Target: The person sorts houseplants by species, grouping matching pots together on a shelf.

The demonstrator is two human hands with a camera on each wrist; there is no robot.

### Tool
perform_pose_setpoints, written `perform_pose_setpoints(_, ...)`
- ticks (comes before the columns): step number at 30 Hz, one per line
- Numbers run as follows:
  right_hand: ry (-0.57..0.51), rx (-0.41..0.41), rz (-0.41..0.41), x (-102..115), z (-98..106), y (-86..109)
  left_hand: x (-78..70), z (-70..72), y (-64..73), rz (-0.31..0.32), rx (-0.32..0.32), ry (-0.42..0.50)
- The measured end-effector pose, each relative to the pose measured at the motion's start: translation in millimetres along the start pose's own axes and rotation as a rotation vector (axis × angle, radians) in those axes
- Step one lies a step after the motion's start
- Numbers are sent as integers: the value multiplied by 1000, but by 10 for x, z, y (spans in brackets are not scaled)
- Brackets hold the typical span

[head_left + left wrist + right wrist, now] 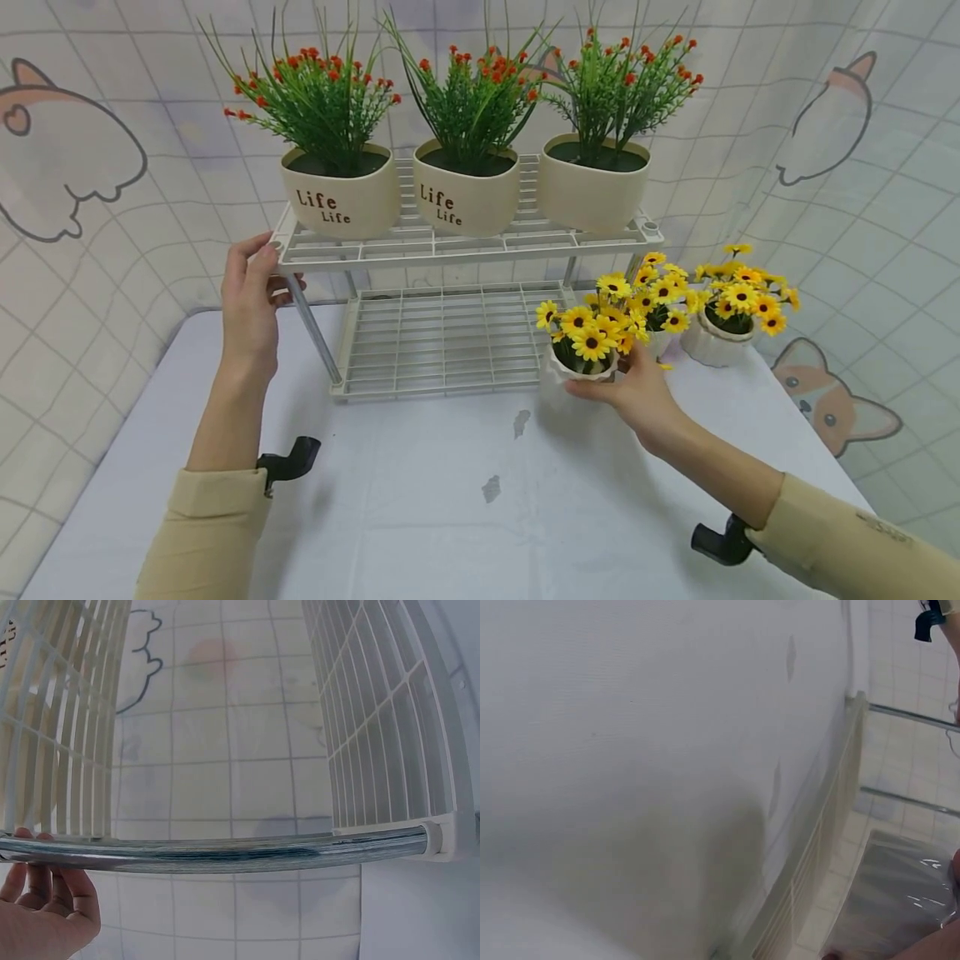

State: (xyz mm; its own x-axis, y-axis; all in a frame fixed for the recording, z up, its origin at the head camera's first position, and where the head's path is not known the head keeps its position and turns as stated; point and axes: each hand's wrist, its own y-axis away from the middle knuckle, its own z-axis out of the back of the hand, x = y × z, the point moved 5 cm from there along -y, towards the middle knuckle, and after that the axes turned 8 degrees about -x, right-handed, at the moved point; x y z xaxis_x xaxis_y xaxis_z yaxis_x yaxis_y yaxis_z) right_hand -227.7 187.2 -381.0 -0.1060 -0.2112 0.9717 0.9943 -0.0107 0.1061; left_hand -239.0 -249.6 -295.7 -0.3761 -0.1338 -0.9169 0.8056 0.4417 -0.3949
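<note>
At the upper left front corner of a white two-tier rack [435,260], my left hand [251,292] holds the frame, with fingers reaching behind the metal post [225,853]. My right hand [648,400] grips a small white pot of yellow daisies [592,342], thumb at its front rim. This pot is at the right front end of the lower shelf [442,342]; whether it touches the shelf I cannot tell. In the right wrist view its shiny side [892,892] shows beside the fingers.
Three cream planters, a left one [341,196], a middle one [467,192] and a right one [592,187], stand on the top shelf with red-flowered plants. Two more daisy pots, one nearer [658,343] and one farther right [718,340], stand right of the rack on the white-covered table [420,500].
</note>
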Motion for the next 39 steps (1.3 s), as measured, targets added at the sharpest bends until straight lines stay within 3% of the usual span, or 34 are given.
perform_pose_setpoints(8,4,-10,-32,-42,-157,-84,-6,-5,12,-25,4,-7)
perform_pose_setpoints(17,-24,0,6,-96,-386,-191,-4,-7,18,-19,-2,-1)
perform_pose_setpoints(39,9,-1,11,-197,-674,-415,0,-11,8,-31,3,-2)
